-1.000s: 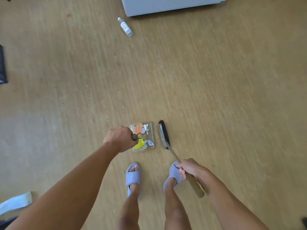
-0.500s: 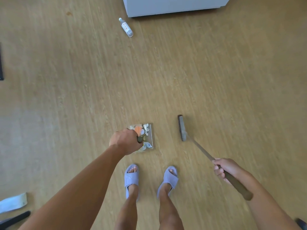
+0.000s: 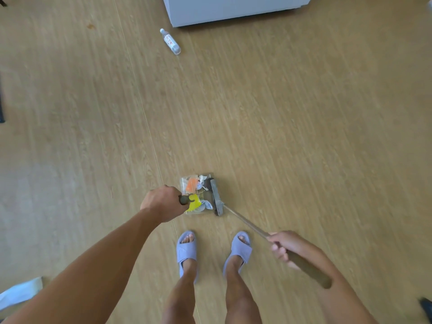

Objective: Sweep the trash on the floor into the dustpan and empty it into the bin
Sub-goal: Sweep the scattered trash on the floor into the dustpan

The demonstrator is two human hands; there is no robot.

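We are reaching our left hand (image 3: 162, 203) down and forward, arm nearly straight, fist clenched around the dustpan (image 3: 197, 195) handle. The dustpan is sitting on the floor (image 3: 304, 136) just ahead of our slippers (image 3: 187, 251), with trash (image 3: 195, 202) piled inside it. Our right hand (image 3: 284, 247) is gripping the broom (image 3: 268, 237) handle, holding its head against the dustpan's right edge. A bottle (image 3: 170, 41) is lying well beyond the dustpan.

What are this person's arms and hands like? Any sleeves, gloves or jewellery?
Both arms are bare up to the frame edge, with no sleeves in view. The left hand and right hand wear no gloves, and no rings, watch or bracelet show on either.
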